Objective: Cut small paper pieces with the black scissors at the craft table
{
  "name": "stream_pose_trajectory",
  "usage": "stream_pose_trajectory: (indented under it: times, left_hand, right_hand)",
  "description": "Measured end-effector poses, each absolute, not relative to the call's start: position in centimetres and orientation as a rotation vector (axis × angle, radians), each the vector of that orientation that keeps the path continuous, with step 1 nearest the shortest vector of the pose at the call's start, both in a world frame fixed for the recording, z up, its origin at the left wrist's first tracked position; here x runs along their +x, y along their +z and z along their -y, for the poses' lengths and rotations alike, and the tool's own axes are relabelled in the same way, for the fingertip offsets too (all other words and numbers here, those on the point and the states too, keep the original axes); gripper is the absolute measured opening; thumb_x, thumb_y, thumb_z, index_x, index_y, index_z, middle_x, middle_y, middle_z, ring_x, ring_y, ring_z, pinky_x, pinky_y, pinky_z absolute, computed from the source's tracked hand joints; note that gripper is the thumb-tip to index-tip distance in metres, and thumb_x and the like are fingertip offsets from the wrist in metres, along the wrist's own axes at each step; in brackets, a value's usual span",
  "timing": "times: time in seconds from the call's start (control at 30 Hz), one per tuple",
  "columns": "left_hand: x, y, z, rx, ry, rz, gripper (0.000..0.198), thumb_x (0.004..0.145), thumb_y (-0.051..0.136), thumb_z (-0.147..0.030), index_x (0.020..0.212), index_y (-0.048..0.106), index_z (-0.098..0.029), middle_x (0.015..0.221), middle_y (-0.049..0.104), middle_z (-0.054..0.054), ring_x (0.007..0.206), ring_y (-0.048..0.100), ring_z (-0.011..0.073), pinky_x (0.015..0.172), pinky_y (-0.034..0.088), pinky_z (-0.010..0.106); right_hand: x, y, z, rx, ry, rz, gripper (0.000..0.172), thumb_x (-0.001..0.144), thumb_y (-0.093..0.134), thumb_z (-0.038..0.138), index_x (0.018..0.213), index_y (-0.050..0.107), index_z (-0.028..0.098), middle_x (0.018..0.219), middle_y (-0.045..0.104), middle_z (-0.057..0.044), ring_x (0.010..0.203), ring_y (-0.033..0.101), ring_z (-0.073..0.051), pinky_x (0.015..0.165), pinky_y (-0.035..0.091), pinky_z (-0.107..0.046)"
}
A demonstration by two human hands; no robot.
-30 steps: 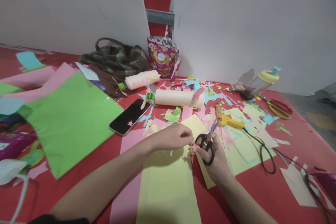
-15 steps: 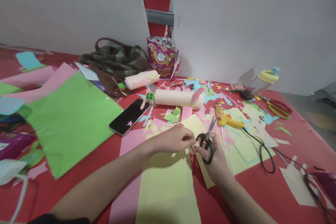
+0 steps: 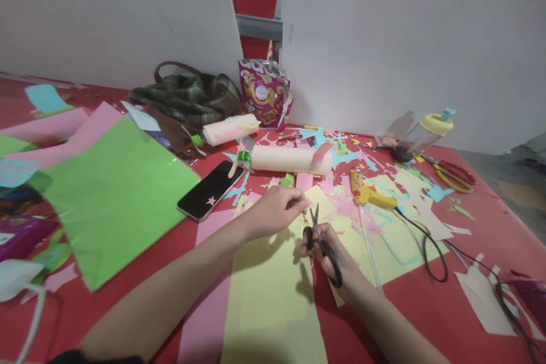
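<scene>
Red bench (image 3: 503, 227) lies under the work; the left hand (image 3: 276, 211) has its fingers pinched together, apparently on a tiny pink piece (image 3: 307, 205) — its shape too small to tell; the right hand's fingers curl through black scissors (image 3: 315, 226), the right hand (image 3: 340, 253) nearer the body, blades slightly parted just beside the left fingertips. With skin so near the edges, a hasty squeeze could nick a fingertip; a loose pinch could lose the piece among the paper scraps (image 3: 347, 157) beyond the fingers; the glue gun (image 3: 373, 199) to their right could burn — if hot, which cannot be told. Beyond the left fingers, a purple snack bag (image 3: 264, 94) shows large white lettering, too creased and blurred to read.
</scene>
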State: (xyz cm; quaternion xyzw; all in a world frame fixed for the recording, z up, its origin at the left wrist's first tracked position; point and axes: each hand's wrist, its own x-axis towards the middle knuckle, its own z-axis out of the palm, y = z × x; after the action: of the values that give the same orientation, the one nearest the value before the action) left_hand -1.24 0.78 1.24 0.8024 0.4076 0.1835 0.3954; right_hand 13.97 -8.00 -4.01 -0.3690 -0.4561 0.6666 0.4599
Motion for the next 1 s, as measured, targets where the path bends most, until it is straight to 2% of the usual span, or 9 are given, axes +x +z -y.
stream_pose_trajectory:
  times: [0.17,1.0]
  left_hand:
    - [-1.11,1.32,-0.4,2.112,0.455,-1.015,0.028,0.079,0.036,-0.028,0.066,0.055,-0.013,0.055,0.049,-0.002,0.053,0.042,0.0085,0.05,0.027,0.019]
    - [-1.01,0.98,-0.25,2.221,0.445,-0.945,0.026,0.079,0.034,-0.023,0.059,0.048,-0.013,0.054,0.048,-0.002,0.052,0.04,0.0078,0.05,0.025,0.02]
  right_hand:
    - [14.02,-3.98,8.03,-0.896,1.648,1.139,0.035,0.065,0.055,0.05,0.086,0.042,0.025,0.085,0.044,-0.003,0.079,0.044,-0.018,0.072,0.034,-0.031]
    - [13.88,-4.03,7.95,-0.917,1.648,1.113,0.04,0.06,0.055,0.055,0.082,0.041,0.025,0.083,0.046,-0.003,0.072,0.043,-0.017,0.068,0.035,-0.03]
